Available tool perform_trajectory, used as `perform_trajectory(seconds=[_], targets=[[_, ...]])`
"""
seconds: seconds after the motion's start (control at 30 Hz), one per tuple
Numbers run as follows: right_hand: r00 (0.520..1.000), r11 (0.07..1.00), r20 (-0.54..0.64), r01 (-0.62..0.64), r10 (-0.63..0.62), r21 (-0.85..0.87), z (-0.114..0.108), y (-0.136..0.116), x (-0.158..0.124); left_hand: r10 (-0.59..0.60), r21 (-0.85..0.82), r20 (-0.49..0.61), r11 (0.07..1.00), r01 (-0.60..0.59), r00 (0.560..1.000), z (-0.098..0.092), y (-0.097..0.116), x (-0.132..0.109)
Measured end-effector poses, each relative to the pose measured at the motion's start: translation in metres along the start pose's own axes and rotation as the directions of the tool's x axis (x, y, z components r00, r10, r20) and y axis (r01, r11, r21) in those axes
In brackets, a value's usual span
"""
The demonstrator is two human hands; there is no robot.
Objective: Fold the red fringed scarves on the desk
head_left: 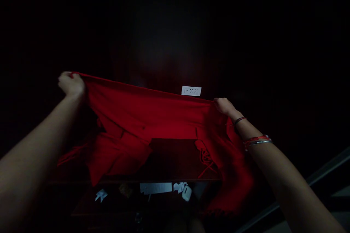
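A red cloth with fringed ends is stretched out in the air in front of me. My left hand is closed on its upper left corner. My right hand is closed on its upper right edge; that wrist wears a dark thread and red and silver bangles. The taut top edge slopes down from left to right. The cloth's lower part hangs in folds, with fringe dangling at the lower right and lower left.
The room is very dark. A white wall socket plate shows just above the cloth's edge. Below lies a dark table surface, and under it a shelf with white papers and a small white object.
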State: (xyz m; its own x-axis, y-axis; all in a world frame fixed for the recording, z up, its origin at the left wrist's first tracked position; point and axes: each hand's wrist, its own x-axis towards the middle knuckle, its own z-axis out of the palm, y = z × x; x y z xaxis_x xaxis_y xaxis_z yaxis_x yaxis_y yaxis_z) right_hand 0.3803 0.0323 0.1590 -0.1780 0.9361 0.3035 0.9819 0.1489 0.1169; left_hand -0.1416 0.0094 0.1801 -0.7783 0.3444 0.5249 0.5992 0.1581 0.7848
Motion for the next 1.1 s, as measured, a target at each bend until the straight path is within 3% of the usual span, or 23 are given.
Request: perform_trajectory(seconds=[0.1,0.17,0.2,0.27,0.3,0.33,0.4,0.43,0.47,0.5,0.6,0.7,0.73,0.77,0.8,0.87,0.93,1.0,1.03,1.1], targets=[[0.998,0.997,-0.034,-0.046,0.048,0.055,0.002,0.01,-0.004,-0.118,0.142,0.006,0.983,0.116,0.993,-0.012,-0.011,0.01],[0.994,0.986,-0.089,-0.056,0.07,0.157,0.0,0.011,-0.005,-0.113,0.307,0.183,0.95,0.053,0.977,-0.015,-0.015,-0.001],[0.988,0.971,-0.129,-0.049,0.081,0.234,-0.002,0.009,-0.005,-0.096,0.382,0.311,0.924,-0.032,0.946,-0.014,-0.015,-0.013],[0.976,0.916,-0.204,0.012,0.077,0.4,-0.011,-0.001,-0.001,-0.047,0.452,0.562,0.853,-0.259,0.826,-0.008,-0.006,-0.047],[0.971,0.88,-0.231,0.059,0.058,0.471,-0.016,-0.009,0.001,0.019,0.396,0.665,0.839,-0.373,0.747,-0.003,0.001,-0.069],[0.968,0.845,-0.249,0.111,0.026,0.522,-0.023,-0.019,0.003,0.127,0.251,0.777,0.836,-0.488,0.617,0.003,0.011,-0.094],[0.959,0.797,-0.275,0.214,-0.063,0.564,-0.037,-0.043,0.006,0.306,0.001,0.848,0.816,-0.578,0.433,0.015,0.035,-0.145],[0.952,0.786,-0.285,0.258,-0.11,0.562,-0.045,-0.055,0.006,0.47,-0.227,0.828,0.778,-0.586,0.304,0.02,0.048,-0.17],[0.944,0.778,-0.294,0.297,-0.151,0.553,-0.052,-0.067,0.005,0.608,-0.407,0.758,0.722,-0.56,0.234,0.026,0.061,-0.191],[0.935,0.774,-0.301,0.328,-0.186,0.542,-0.058,-0.076,0.003,0.694,-0.52,0.684,0.68,-0.516,0.224,0.03,0.073,-0.209],[0.923,0.78,-0.311,0.362,-0.226,0.51,-0.07,-0.089,-0.007,0.731,-0.654,0.596,0.682,-0.329,0.331,0.037,0.1,-0.227],[0.927,0.778,-0.245,0.371,-0.283,0.507,-0.064,-0.081,-0.02,0.699,-0.677,0.521,0.688,-0.262,0.489,0.034,0.107,-0.206],[0.924,0.767,-0.199,0.381,-0.325,0.516,-0.059,-0.077,-0.025,0.697,-0.675,0.495,0.685,-0.275,0.52,0.03,0.105,-0.198],[0.917,0.756,-0.151,0.39,-0.368,0.526,-0.053,-0.074,-0.029,0.707,-0.669,0.483,0.678,-0.303,0.516,0.026,0.103,-0.191],[0.908,0.745,-0.116,0.398,-0.402,0.534,-0.046,-0.072,-0.033,0.726,-0.664,0.488,0.669,-0.335,0.484,0.021,0.101,-0.188],[0.9,0.739,-0.109,0.411,-0.421,0.534,-0.034,-0.073,-0.038,0.77,-0.668,0.532,0.637,-0.385,0.351,0.012,0.096,-0.191],[0.906,0.757,-0.166,0.418,-0.39,0.503,-0.026,-0.077,-0.04,0.779,-0.68,0.587,0.622,-0.388,0.219,0.004,0.093,-0.202],[0.906,0.788,-0.228,0.423,-0.357,0.447,-0.023,-0.08,-0.039,0.762,-0.678,0.637,0.626,-0.384,0.118,0.0,0.092,-0.209],[0.903,0.803,-0.241,0.428,-0.356,0.414,-0.023,-0.08,-0.038,0.751,-0.669,0.653,0.633,-0.39,0.098,0.0,0.091,-0.209],[0.896,0.823,-0.222,0.442,-0.385,0.356,-0.022,-0.077,-0.035,0.734,-0.64,0.667,0.654,-0.404,0.131,-0.001,0.09,-0.201]])
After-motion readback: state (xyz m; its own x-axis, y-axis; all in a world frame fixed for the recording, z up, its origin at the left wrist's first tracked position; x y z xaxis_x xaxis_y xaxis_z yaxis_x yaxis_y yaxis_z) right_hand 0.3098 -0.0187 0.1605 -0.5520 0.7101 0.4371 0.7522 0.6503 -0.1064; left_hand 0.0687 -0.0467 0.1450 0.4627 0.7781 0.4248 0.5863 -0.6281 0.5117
